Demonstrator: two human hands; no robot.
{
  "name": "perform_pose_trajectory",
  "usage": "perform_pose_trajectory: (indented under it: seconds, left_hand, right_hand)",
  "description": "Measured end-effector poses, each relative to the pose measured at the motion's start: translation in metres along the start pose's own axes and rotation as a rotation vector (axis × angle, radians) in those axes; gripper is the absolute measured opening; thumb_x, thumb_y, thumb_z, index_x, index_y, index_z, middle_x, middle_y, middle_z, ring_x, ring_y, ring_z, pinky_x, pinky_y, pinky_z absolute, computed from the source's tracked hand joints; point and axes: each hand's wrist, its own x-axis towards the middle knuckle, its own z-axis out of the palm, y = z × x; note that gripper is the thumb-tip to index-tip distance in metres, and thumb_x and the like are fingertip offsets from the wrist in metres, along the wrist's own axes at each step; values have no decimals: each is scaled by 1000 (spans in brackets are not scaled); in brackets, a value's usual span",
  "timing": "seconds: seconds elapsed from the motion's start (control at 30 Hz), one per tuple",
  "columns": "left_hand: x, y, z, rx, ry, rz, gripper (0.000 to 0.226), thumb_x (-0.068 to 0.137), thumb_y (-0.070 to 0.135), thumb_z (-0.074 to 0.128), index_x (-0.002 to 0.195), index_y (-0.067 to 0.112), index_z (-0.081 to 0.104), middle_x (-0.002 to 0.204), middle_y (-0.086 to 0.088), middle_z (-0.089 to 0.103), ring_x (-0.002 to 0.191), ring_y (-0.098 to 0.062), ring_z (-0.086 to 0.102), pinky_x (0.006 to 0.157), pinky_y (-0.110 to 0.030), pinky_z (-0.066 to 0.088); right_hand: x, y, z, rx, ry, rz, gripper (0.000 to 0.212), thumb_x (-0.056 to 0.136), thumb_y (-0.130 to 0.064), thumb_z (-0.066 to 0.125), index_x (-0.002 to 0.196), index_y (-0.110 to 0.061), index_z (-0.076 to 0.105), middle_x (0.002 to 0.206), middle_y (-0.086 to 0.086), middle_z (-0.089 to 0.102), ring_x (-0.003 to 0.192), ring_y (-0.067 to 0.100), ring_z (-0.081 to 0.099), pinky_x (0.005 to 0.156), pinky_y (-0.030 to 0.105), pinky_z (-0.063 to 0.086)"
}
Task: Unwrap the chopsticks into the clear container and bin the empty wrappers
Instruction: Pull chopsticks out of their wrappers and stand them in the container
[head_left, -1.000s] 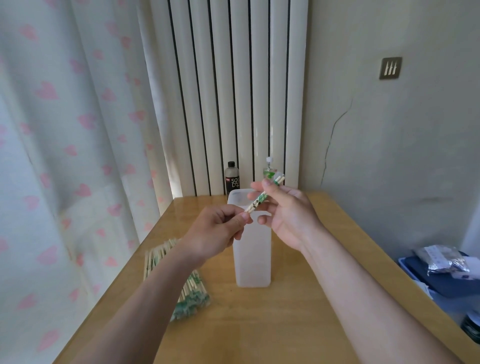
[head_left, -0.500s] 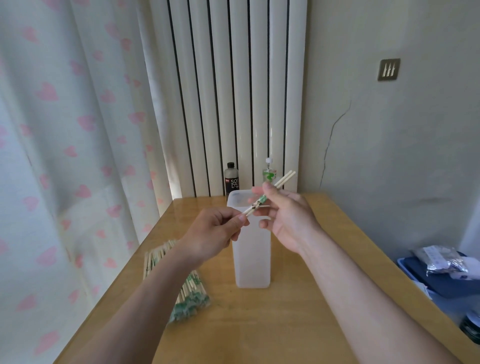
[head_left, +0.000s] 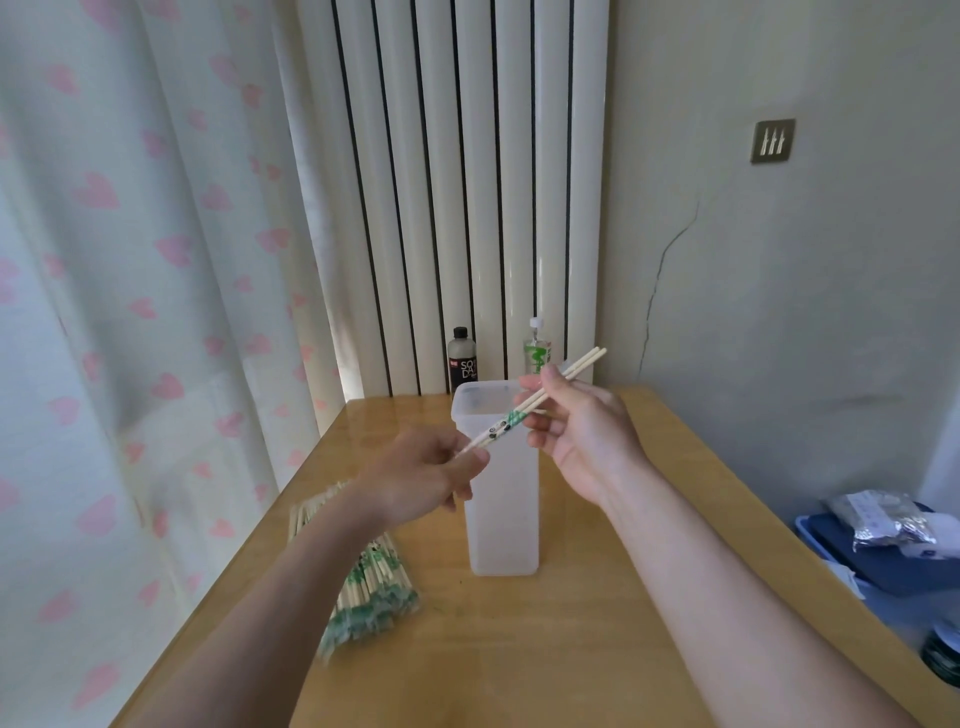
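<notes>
Near edge: light wooden table (head_left: 571, 649), with both your forearms reaching in from 6 o'clock.

At 8 o'clock from the container, a heap of bamboo chopsticks in green-printed wrappers (head_left: 371, 582) lies on the table, partly hidden under your left forearm.

Off the table at 4 o'clock, a dark blue box (head_left: 883, 566) has a crumpled silvery bag (head_left: 878, 522) on top.

Centre: the tall translucent rectangular plastic container (head_left: 501, 519) stands upright, mouth open. You cannot tell what is inside.

Your left hand (head_left: 426, 480) sits at the container's 10 o'clock, thumb and fingers pinched on the low end of the clear, green-printed wrapper (head_left: 498, 428).

Your right hand (head_left: 582, 431) is at the container's 1 o'clock, fingertips clamped on one pair of pale bamboo chopsticks (head_left: 571, 370). The pair is tilted over the container's mouth, with the bare ends pointing to 2 o'clock and the lower half sleeved in the wrapper.

Behind, at 12 o'clock: a small black bottle with a white-lettered label (head_left: 462, 358) and a clear bottle with a green label (head_left: 536, 351), both upright at the table's far edge.

Far: a white ribbed radiator (head_left: 457, 182), a white curtain with pink hearts (head_left: 130, 260) at 9 o'clock, and a brass wall plate (head_left: 773, 140) at 2 o'clock.
</notes>
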Motion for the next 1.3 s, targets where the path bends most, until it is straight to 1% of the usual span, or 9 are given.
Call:
perform_pose_trajectory:
  seconds: [0.1, 0.2, 0.3, 0.43, 0.57, 0.77, 1.0, 1.13, 1.3]
  left_hand:
    - [7, 5, 7, 103, 35, 47, 19, 100, 39, 57, 92, 24, 65, 76, 1, 72, 72, -16, 70, 69, -30, 56]
    - [14, 10, 12, 191, 137, 156, 26, 101, 29, 56, 76, 26, 60, 59, 7, 58, 50, -8, 50, 51, -24, 42]
    - [13, 9, 8, 215, 106, 165, 34, 101, 29, 56, 67, 27, 54, 56, 5, 46, 48, -9, 37, 49, -25, 32]
    - [8, 4, 0, 252, 104, 133, 34, 100, 29, 56, 66, 24, 58, 51, 11, 41, 46, -6, 34, 48, -22, 30]
    - [11, -11, -17, 227, 226, 91, 32, 97, 26, 61, 70, 9, 65, 51, 8, 42, 47, -8, 36, 51, -28, 32]
    - [11, -11, -31, -106, 598, -72, 22, 95, 20, 60, 80, 9, 72, 48, 6, 40, 41, -8, 32, 48, -24, 29]
    - [13, 0, -29, -313, 629, -105, 28, 100, 31, 55, 85, 12, 70, 62, -3, 39, 49, -15, 30, 51, -27, 25]
    - [19, 0, -24, -317, 572, -112, 29, 100, 34, 55, 89, 12, 70, 64, -3, 40, 48, -14, 29, 50, -26, 25]
    - [26, -7, -15, -328, 522, -122, 25, 100, 31, 55, 92, 13, 71, 63, -3, 43, 49, -14, 34, 48, -25, 28]
  right_hand:
    - [-2, 9, 5, -21, -9, -2, 29, 99, -22, 65, 102, 6, 73, 84, 17, 69, 65, 21, 61, 55, 30, 51]
    - [-3, 8, 5, -1, -11, -14, 30, 99, -26, 64, 105, 2, 73, 82, 13, 70, 67, 21, 64, 57, 31, 52]
    - [-2, -5, -9, 90, 31, -50, 28, 100, -26, 62, 109, -2, 74, 79, 8, 69, 66, 19, 63, 60, 31, 48]
    - [-2, -16, -29, 168, 125, -90, 26, 102, -23, 60, 105, -1, 72, 72, 4, 66, 64, 17, 60, 59, 31, 47]
    - [0, -19, -48, 225, 220, -101, 24, 101, -22, 62, 104, 1, 70, 74, 7, 66, 67, 19, 64, 64, 32, 56]
    - [5, -12, -58, 248, 312, -118, 22, 102, -19, 62, 100, 2, 66, 79, 10, 62, 72, 21, 65, 69, 32, 60]
    - [11, -19, -52, 174, 312, -166, 23, 103, -17, 60, 98, 4, 66, 75, 10, 62, 69, 21, 64, 65, 31, 61]
    - [26, -49, -35, 39, 342, -314, 25, 103, -17, 60, 89, 2, 67, 70, 10, 64, 63, 20, 65, 62, 31, 59]
    - [40, -74, -7, -490, 347, -611, 27, 101, -22, 62, 78, -8, 69, 62, 3, 68, 56, 15, 69, 60, 34, 62]
